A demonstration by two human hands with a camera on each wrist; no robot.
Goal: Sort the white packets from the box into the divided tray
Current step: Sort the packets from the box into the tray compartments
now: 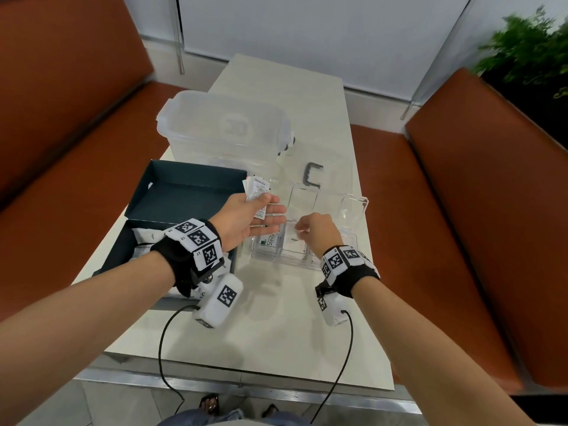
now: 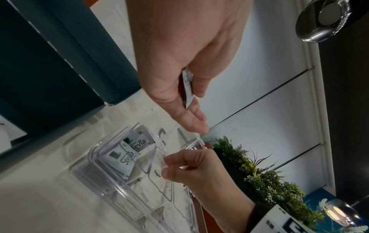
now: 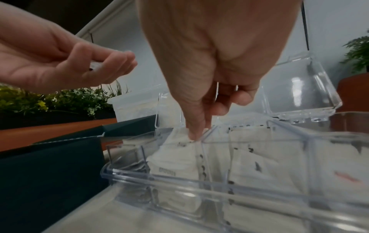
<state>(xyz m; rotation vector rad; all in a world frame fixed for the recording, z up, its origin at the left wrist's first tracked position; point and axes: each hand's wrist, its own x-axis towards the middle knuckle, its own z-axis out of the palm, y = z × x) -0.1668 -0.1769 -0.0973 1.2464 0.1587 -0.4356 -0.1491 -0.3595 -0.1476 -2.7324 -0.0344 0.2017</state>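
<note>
Hiding packet (image 3: pixel 179 151) top: right hand (image 3: pixel 209 63) fingers (image 3: pixel 194 126)

I'm standing at a booth in what looks like a café or restaurant: a narrow pale table (image 1: pixel 285 96) runs away from me between two rust-orange upholstered benches, one on the left (image 1: pixel 61 124) and one on the right (image 1: pixel 479 192). Far right, leafy green plants (image 1: pixel 528 47) sit in a dark planter. Stevia sachets (image 2: pixel 137 146) and a sugar one fit that.
</note>
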